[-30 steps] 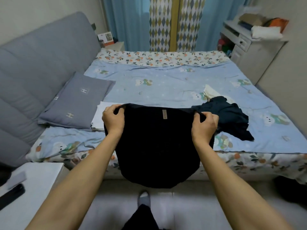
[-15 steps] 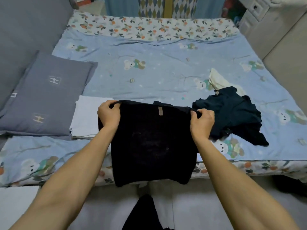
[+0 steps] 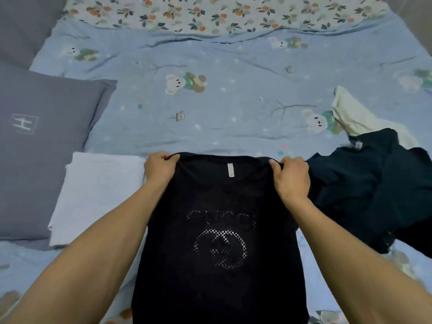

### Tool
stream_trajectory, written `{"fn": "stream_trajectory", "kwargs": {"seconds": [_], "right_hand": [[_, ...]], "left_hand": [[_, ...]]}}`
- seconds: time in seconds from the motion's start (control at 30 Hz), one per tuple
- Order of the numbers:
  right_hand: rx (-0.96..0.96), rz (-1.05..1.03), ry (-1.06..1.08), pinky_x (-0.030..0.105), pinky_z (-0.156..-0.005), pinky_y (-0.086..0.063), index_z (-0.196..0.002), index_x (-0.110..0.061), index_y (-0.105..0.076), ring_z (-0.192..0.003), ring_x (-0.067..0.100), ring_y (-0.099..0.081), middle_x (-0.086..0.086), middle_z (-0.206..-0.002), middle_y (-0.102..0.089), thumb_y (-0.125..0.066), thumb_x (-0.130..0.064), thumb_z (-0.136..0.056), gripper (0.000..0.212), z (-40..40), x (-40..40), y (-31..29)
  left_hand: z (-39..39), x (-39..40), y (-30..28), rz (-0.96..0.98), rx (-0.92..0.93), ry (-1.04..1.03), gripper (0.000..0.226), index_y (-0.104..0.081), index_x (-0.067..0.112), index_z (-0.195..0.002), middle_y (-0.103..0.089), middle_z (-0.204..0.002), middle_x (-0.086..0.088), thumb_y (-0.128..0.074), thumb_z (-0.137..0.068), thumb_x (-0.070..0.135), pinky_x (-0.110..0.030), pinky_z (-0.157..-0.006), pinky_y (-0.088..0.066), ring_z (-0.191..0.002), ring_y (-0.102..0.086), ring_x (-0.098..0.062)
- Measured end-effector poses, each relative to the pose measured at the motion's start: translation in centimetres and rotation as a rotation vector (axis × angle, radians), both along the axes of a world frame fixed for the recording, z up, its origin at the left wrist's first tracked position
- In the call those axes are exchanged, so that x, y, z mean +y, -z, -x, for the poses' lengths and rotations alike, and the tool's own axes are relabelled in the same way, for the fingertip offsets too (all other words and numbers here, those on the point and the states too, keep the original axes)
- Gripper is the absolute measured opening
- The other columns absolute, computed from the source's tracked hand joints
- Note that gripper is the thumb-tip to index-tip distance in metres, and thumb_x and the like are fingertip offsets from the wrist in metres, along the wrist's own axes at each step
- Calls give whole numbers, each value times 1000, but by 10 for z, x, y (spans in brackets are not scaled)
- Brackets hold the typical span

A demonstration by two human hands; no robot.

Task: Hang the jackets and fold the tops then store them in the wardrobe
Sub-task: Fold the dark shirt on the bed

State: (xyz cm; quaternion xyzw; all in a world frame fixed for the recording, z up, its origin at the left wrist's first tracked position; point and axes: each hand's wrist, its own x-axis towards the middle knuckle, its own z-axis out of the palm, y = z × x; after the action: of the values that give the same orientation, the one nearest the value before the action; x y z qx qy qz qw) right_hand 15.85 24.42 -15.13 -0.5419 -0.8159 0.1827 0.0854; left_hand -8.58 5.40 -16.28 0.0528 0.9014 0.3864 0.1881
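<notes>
The black top (image 3: 217,230) lies spread on the near edge of the bed (image 3: 233,101), its lower part draping over the near side toward the camera. The left hand (image 3: 160,170) and right hand (image 3: 291,177) each pinch a shoulder corner at the far edge of the garment, fingers curled round the cloth, so each grip is closed on the fabric. Holding both shoulders level seems meant to pull the top flat and square, a sensible start for a fold; the bed gives a broad, soft place to smooth it on.

Just left of the black top rests a folded white top (image 3: 93,197), probably already finished, and it partly overlaps a grey pillow (image 3: 46,136) at the far left. To the right, touching or nearly touching the right hand, is a crumpled dark teal garment (image 3: 374,188) with a cream cloth (image 3: 360,118) behind it (these look unfolded and waiting).

As for writing: a small pale label (image 3: 230,170) sits inside the collar, too small to read. Faint dotted lettering shows through the chest, reversed and dim, above a round interlocking emblem; it may be a fashion logo, but I cannot read it surely. The pillow bears a stitched mark like an H in a box.
</notes>
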Motion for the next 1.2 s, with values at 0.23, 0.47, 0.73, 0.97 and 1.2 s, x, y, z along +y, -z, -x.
{"fn": "stream_trajectory", "kwargs": {"seconds": [0.23, 0.47, 0.73, 0.97, 1.2], "right_hand": [[-157, 68, -175, 44, -90, -43, -123, -10, -61, -113, 36, -51, 15, -119, -58, -48, -43, -100, 42, 32, 32, 124], [-169, 143, -398, 35, -78, -40, -114, -14, -67, -105, 34, -55, 12, -110, -59, -56, -33, -97, 28, 51, 61, 156], [46, 221, -325, 34, -77, -47, -111, -15, -68, -102, 27, -61, 7, -108, -65, -56, -34, -97, 26, 63, 76, 152], [-58, 498, -225, 35, -87, -48, -117, -19, -61, -108, 23, -60, 2, -116, -66, -55, -59, -91, 48, 12, 90, 136], [-267, 648, -370, 28, -69, -46, -92, -22, -61, -85, 16, -60, -1, -95, -64, -73, -43, -82, 26, -47, 116, 114]], "left_hand": [[26, 29, 131, 262, -95, 250, 46, -59, 16, -126, -60, -126, -8, -69, -87, 39, -36, -104, -43, -119, -55, -27], [27, 50, 157, 571, 322, 755, 33, -59, 21, -121, -53, -124, -7, -54, -97, 42, -44, -103, -30, -123, -44, -30], [24, 70, 159, 464, 268, 562, 18, -60, 13, -107, -61, -107, -12, -56, -97, 26, -41, -85, -45, -103, -55, -33], [-47, 107, 132, 187, 463, 894, 34, -61, 14, -127, -58, -127, -5, -56, -95, 25, -39, -105, -36, -119, -51, -27], [-128, 180, 133, 356, 467, 1364, 61, -28, 27, -153, -26, -160, 0, -49, -97, 17, -49, -121, -8, -145, -23, -25]]}}
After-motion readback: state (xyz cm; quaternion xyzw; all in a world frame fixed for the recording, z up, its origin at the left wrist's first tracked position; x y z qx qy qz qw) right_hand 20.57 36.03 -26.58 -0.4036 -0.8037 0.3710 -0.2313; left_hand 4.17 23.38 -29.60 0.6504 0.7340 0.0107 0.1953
